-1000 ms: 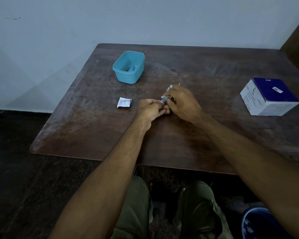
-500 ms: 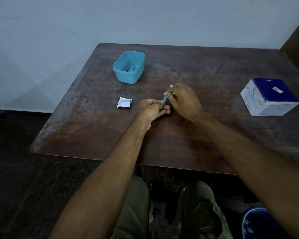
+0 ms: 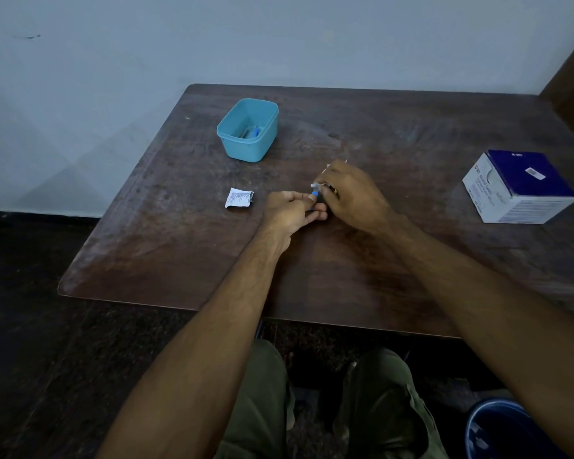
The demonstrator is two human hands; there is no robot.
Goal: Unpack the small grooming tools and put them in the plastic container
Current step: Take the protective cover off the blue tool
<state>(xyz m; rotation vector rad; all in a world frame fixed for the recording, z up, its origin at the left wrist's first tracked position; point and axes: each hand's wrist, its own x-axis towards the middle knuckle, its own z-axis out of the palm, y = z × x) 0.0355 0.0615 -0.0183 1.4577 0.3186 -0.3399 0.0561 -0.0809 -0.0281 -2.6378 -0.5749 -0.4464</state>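
Dim, bluish, even light; soft shadows, wide-angle bending at the edges.

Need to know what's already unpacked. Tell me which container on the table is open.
The teal plastic container at the far left: no lid, small tools visible inside. The blue-and-white box at the right edge appears closed.
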